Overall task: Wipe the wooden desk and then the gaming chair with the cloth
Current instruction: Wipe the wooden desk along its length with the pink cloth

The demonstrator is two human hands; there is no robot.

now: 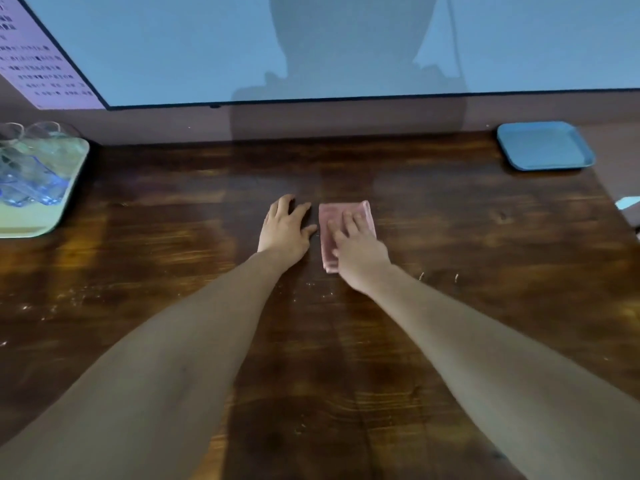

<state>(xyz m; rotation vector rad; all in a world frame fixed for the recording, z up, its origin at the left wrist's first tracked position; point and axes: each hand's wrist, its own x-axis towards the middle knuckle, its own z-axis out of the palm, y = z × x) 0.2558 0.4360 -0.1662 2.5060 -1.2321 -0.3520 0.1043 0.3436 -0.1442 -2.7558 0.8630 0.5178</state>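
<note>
Cloth [330,211], one, under right hand [360,256]; left hand [285,230] flat on desk [156,271]

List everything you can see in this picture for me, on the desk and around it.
wooden desk: one, dark brown, fills the lower view
cloth: one, pink, folded, flat on the desk near the middle
large screen: one, pale blue, along the desk's far edge
second screen: one, whitish with dark text, far left corner
blue tray: one, blue, far right of the desk
green tray: one, pale green, left edge of the desk
glasses: several, clear, on the green tray; exact count unclear
specks: a scattering, pale, on the near half of the desk
left hand: one, flat on the bare desk, just left of the cloth
right hand: one, fingers pressing on the cloth
</note>
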